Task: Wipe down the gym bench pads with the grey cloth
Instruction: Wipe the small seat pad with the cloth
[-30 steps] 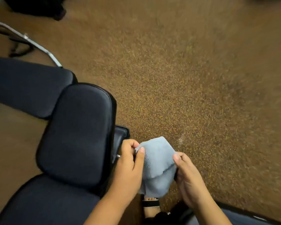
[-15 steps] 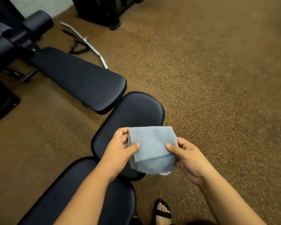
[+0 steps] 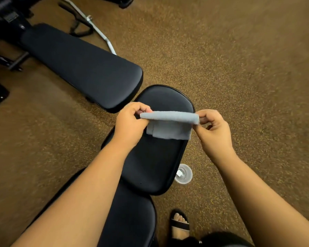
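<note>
Head view: the grey cloth (image 3: 169, 123), a soft napped fabric folded over into a flat band with a doubled flap hanging below, is stretched between both hands above the middle bench pad (image 3: 150, 157). The left hand (image 3: 130, 120) pinches the cloth's left end between thumb and fingers; the right hand (image 3: 212, 129) pinches the right end likewise. The cloth is held in the air, clear of the pad. That pad is smooth black vinyl, rounded at the corners, with a faint sheen. A second pad (image 3: 130, 216) of the same covering lies nearer, partly hidden by the left forearm. A long tapered black pad (image 3: 82, 66) lies beyond to the left, apart from the middle one. A clear plastic cup (image 3: 183, 175) stands on the floor just beside the middle pad's right edge. A chrome bar (image 3: 98, 31) lies further off. A sandalled foot (image 3: 179, 224) shows at bottom. The floor (image 3: 239, 59) is brown speckled carpet.
</note>
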The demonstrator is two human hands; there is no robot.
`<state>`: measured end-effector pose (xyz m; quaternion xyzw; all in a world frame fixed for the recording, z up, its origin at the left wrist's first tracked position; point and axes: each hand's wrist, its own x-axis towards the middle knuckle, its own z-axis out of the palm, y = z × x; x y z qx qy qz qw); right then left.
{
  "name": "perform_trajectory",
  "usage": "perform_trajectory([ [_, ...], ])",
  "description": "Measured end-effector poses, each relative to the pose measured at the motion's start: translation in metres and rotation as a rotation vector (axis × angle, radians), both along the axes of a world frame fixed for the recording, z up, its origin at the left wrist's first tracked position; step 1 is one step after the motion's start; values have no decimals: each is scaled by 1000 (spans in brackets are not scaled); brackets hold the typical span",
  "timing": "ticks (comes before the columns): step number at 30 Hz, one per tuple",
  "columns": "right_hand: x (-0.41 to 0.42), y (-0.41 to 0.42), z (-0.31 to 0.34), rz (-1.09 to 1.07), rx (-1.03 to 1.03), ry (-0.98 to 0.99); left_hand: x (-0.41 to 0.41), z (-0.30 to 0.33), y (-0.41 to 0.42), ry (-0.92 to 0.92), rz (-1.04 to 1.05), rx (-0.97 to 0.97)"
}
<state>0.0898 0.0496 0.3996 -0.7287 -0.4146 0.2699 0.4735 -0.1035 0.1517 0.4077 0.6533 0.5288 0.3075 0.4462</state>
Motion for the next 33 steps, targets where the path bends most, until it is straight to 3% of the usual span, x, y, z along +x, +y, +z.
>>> perform_trajectory([
  [7, 10, -17, -26, 132, -72, -462, -13, -31, -8, 344, -234, 316],
  [10, 1, -19, -15, 163, 47, -662, -16, -41, -10, 405, -309, 363],
  [15, -26, 7, -7, 510, 185, -831, -24, -43, -11, 340, -291, 276],
  [21, -15, 42, -43, 874, -98, -1176, -49, -52, -24, 405, -89, 219],
  [24, -4, 60, -48, 846, -90, -1255, -59, -67, -34, 529, 44, 108],
  [29, -21, 77, -48, 483, -114, -1216, -55, -88, -44, 661, 62, 20],
  [33, -51, 52, -64, 657, -61, -1191, -57, -97, -48, 707, 22, 46],
])
